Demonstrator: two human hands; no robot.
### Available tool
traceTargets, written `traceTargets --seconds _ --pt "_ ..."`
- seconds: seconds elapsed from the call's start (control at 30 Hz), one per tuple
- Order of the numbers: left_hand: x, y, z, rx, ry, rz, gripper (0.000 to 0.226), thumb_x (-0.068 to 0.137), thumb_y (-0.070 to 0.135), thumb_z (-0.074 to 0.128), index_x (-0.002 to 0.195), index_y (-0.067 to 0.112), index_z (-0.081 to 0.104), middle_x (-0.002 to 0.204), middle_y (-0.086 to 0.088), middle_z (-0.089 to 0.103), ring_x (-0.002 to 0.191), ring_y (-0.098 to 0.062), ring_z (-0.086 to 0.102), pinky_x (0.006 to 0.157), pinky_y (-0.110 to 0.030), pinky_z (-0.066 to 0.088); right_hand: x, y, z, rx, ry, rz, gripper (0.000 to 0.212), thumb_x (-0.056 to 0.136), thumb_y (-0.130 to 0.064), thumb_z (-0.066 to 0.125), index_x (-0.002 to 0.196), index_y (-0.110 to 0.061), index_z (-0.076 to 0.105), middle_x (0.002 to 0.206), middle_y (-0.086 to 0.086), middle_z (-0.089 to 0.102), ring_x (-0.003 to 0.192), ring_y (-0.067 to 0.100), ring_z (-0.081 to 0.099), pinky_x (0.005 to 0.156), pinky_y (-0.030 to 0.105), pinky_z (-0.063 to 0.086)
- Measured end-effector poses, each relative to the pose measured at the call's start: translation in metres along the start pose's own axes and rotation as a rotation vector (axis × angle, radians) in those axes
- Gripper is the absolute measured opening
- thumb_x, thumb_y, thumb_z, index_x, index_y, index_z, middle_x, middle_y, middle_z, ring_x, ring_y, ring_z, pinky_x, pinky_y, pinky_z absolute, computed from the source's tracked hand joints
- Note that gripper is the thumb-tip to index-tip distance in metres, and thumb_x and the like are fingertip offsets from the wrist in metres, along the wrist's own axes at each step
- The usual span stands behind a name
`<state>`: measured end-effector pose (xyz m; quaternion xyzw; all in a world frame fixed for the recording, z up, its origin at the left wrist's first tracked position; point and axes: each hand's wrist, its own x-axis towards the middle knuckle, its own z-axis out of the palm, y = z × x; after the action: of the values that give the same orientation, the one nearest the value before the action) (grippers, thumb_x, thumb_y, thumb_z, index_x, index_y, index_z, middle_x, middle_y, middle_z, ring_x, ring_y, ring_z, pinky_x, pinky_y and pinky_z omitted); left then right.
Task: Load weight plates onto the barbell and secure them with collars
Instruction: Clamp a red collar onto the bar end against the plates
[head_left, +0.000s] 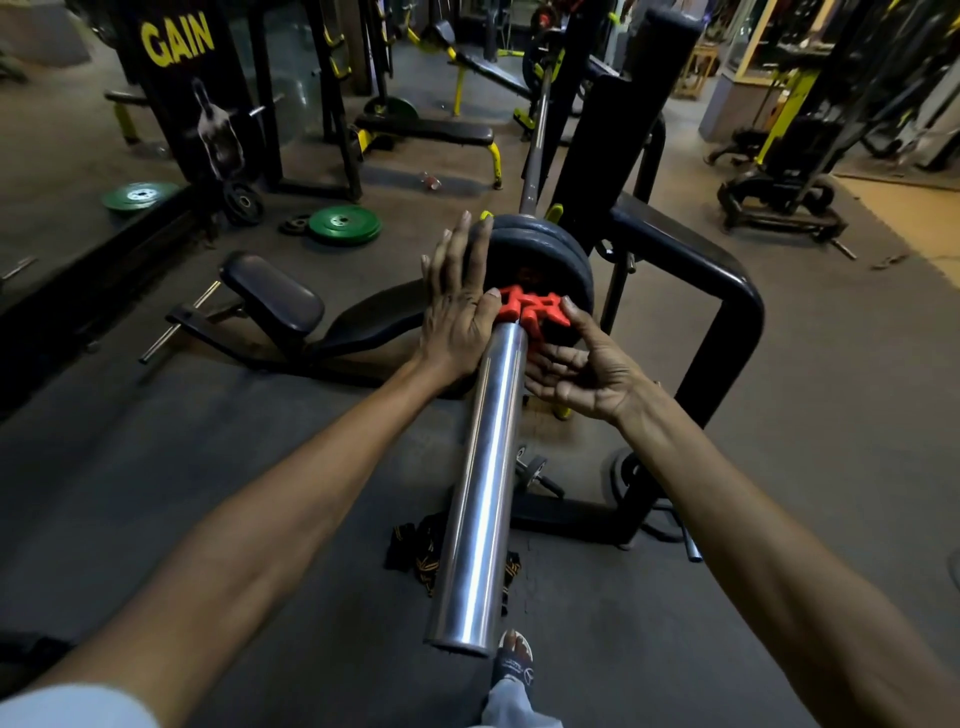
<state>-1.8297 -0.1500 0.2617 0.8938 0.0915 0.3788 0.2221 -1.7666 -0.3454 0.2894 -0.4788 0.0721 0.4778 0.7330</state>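
A chrome barbell sleeve (480, 499) runs away from me, resting on a bench rack. Black weight plates (550, 254) sit on the sleeve, stacked close together. A red collar (530, 306) is on the sleeve, pressed against the outer plate. My left hand (457, 306) lies flat against the left face of the plates, its thumb touching the collar. My right hand (576, 364) reaches in from the right, palm up, with its fingertips on the collar's right side and underside.
Green plates (345, 224) and small black plates (296, 224) lie on the floor at left, beside a low padded bench (272, 299). The black rack frame (727, 291) bends around on the right. Straps (423, 551) lie under the sleeve. My sandalled foot (514, 657) stands near its end.
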Motion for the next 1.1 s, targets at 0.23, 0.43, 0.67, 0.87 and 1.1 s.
traceTargets --seconds 0.23,0.43,0.67,0.87,1.1 --pt "-0.004 0.003 0.000 -0.067 0.026 -0.033 0.072 0.100 0.034 0.037 0.168 0.020 0.020 0.174 -0.009 0.016 0.161 -0.028 0.019 0.129 -0.058 0.013 0.001 0.004 0.001 0.028 -0.002 -0.020 0.059 0.086 -0.050 0.077 0.110 0.004 0.070 0.098 0.018 0.078 0.111 0.029 0.069 0.101 0.043 0.055" --pt "-0.003 0.007 -0.001 -0.062 0.047 -0.018 0.069 0.100 0.027 0.044 0.166 0.017 0.025 0.172 -0.012 0.023 0.157 -0.032 0.025 0.132 -0.038 0.014 0.007 0.012 -0.001 0.083 -0.001 -0.025 0.057 0.087 -0.050 0.078 0.113 0.000 0.071 0.113 0.016 0.076 0.113 0.027 0.070 0.113 0.042 0.049" --pt "-0.004 0.005 0.000 -0.079 0.058 -0.025 0.068 0.101 0.023 0.045 0.166 0.016 0.026 0.171 -0.013 0.025 0.157 -0.032 0.025 0.132 -0.034 0.012 0.019 0.023 -0.002 0.183 -0.043 -0.057 0.039 0.085 -0.044 0.081 0.084 -0.007 0.070 0.069 0.002 0.072 0.072 0.015 0.069 0.116 0.035 0.044" --pt "-0.013 0.005 -0.002 -0.113 0.020 -0.089 0.070 0.103 0.022 0.044 0.167 0.013 0.018 0.172 -0.015 0.018 0.160 -0.028 0.020 0.131 -0.039 0.017 0.026 0.021 -0.012 0.093 -0.045 -0.067 0.055 0.063 -0.041 0.101 0.074 -0.020 0.051 0.060 -0.004 0.044 0.062 0.008 0.037 0.101 0.016 0.036" --pt "-0.010 0.015 -0.024 -0.035 -0.122 -0.154 0.073 0.105 0.033 0.045 0.169 0.022 0.011 0.175 -0.011 0.016 0.160 -0.031 0.021 0.129 -0.052 0.022 -0.009 0.013 0.003 -0.101 0.098 -0.086 0.051 0.082 -0.048 0.085 0.110 -0.006 0.075 0.098 0.007 0.080 0.100 0.019 0.076 0.097 0.035 0.058"
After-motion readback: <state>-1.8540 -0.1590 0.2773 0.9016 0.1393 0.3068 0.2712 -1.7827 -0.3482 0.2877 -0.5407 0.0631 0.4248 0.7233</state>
